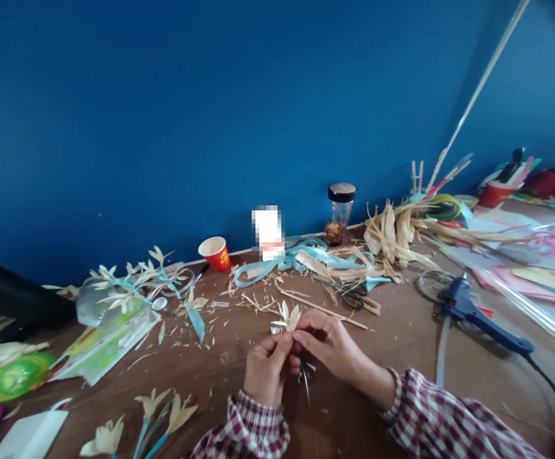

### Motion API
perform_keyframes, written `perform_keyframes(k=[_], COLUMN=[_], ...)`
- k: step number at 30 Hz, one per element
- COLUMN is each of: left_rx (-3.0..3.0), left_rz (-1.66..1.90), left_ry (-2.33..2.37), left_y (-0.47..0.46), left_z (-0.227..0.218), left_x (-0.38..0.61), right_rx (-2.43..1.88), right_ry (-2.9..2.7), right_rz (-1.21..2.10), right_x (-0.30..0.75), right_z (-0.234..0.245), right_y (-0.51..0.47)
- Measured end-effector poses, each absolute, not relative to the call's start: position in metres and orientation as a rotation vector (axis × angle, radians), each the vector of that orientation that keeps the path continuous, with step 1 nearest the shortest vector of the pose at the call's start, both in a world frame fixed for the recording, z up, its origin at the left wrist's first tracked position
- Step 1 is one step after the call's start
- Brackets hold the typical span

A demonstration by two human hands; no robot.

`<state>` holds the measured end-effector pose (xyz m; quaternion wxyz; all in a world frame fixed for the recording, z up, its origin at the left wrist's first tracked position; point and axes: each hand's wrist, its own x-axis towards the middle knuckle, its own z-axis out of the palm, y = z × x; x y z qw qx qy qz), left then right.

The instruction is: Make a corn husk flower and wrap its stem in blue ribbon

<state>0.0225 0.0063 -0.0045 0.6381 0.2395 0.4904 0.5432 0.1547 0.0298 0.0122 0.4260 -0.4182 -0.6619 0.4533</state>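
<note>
Pale scraps [162, 331] on brown table [377, 347], blue wall [210, 115] beyond hand-held flower [289, 318].

Brown tabletop [397, 350], messy. Directly on it: dark-blue plastic glue gun [485, 322], red paper cup [220, 258], clear black-lidded jar [339, 217], light-blue ribbon loops [253, 274], pale dried husk bundle [388, 239], scattered cream shreds.

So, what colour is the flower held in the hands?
The flower is pale cream, seen in the head view.

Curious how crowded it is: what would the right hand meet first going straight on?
The right hand would likely meet the pale flower, perhaps touching it now; depth against the nearby left hand is unclear.
</note>
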Motion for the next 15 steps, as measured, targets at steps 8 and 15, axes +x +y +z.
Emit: perform_keyframes(k=[8, 15], left_rx=[0.718, 1.000], left_rz=[1.311, 1.364], left_ry=[1.205, 1.335], left_y=[0.007, 0.006], left_z=[-0.006, -0.006], left_x=[0.021, 0.018], right_rx=[-1.093, -1.136], right_ry=[-1.545, -1.566], right_rz=[1.253, 1.158], right_x=[0.153, 0.152], right_z=[0.007, 0.001], right_y=[0.029, 0.031])
